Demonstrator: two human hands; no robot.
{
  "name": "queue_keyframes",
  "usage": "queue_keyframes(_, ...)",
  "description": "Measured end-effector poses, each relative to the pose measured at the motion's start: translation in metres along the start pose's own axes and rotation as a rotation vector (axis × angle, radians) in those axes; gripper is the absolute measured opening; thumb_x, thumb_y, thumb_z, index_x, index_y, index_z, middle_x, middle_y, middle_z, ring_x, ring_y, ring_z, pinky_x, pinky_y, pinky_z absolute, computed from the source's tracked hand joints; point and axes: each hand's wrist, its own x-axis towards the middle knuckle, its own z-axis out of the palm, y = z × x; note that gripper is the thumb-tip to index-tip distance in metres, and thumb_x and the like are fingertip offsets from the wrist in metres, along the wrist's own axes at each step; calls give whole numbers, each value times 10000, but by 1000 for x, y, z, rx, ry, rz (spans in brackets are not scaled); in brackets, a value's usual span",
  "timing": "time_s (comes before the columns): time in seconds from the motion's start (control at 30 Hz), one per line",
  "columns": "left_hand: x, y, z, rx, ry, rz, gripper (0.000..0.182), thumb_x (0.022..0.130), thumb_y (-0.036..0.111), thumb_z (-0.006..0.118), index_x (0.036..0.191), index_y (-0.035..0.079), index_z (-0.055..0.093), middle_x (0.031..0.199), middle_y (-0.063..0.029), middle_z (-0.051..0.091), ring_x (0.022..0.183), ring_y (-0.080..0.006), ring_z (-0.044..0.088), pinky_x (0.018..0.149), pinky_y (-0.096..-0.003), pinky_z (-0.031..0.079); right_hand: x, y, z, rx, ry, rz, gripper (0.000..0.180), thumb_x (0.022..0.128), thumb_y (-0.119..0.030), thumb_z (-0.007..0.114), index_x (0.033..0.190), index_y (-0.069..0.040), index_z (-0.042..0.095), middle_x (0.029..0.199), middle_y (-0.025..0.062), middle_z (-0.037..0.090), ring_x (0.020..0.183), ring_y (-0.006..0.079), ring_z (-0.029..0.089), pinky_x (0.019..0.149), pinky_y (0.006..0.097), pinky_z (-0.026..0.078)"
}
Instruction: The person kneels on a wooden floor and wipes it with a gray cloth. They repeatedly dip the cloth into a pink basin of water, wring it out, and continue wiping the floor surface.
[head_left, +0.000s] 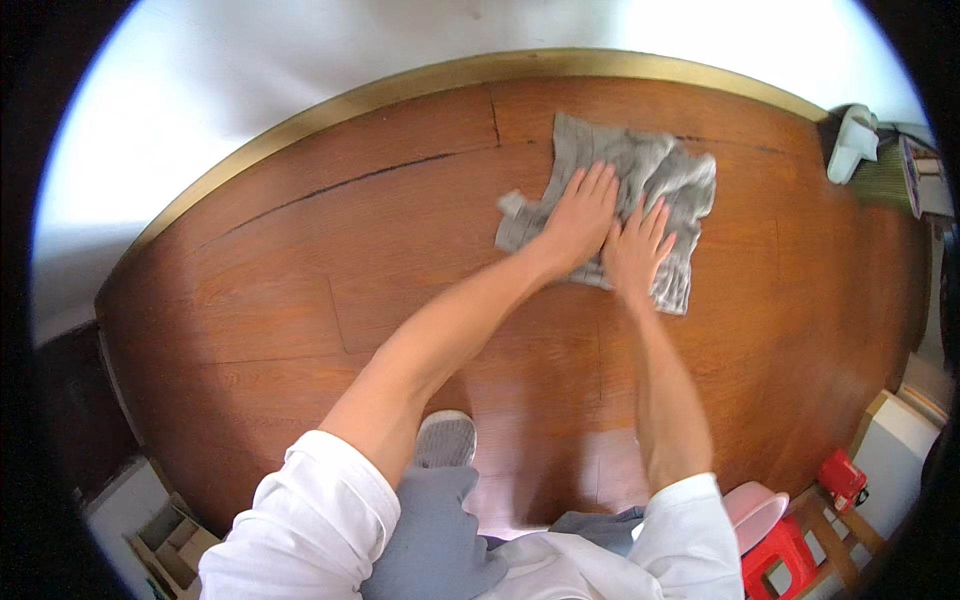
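A grey cloth (577, 146) lies spread and wrinkled on the brown wood-plank floor (405, 247), with a small pale tag at its left edge. My left hand (581, 214) presses flat on the middle of the cloth, fingers extended and close together. Just to its right, my right hand (636, 244) also rests palm down on the cloth, its fingers a little apart. The two hands touch or nearly touch at the right thumb. Neither hand has its fingers curled around the fabric, and the palms are hidden from above.
A yellowish baseboard (525, 64) runs along the white wall ahead. At the far right sits a pale slipper (853, 142). A pink basin (754, 514), a red plastic stool (784, 559) and a red box-like object (841, 480) are at lower right. My grey shoe (446, 439) is below my left arm.
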Motion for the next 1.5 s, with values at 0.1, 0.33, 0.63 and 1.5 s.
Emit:
queue_keyframes(0.1, -85, -5, -36, -117, -38, -24, 604, 974, 192, 587, 1491, -116, 533, 1654, -279, 445, 1586, -402, 367, 1313, -527, 260, -84, -43, 5, -18, 8, -101, 668, 1087, -372, 449, 1616, 35, 436, 1745, 281, 284, 1651, 410, 199, 1298, 666, 84)
queue_keyframes(0.33, -194, -18, -82, -57, -192, -74, 621, 1027, 290, 571, 1510, -98, 532, 1673, -246, 439, 1599, -372, 355, 1321, -514, 240, -153, -93, 8, 20, -86, -240, 692, 1017, -326, 508, 1597, 47, 459, 1718, 295, 329, 1637, 418, 238, 1302, 659, 110)
queue_keyframes(0.63, -13, -167, -36, 45, 13, -185, 624, 1076, 256, 512, 1593, -80, 416, 1705, -235, 377, 1625, -361, 277, 1332, -517, 205, 104, -132, 39, 20, 5, -251, 703, 1084, -374, 423, 1672, 2, 345, 1742, 309, 265, 1647, 439, 187, 1297, 659, 105)
queue_keyframes(1.5, -125, -269, -100, 78, 77, -484, 568, 1080, 243, 525, 1538, -84, 447, 1599, -246, 466, 1526, -409, 383, 1290, -545, 265, 84, -304, 91, 57, 155, -508, 647, 1087, -379, 466, 1577, 45, 473, 1596, 392, 397, 1475, 541, 380, 1212, 745, 203)
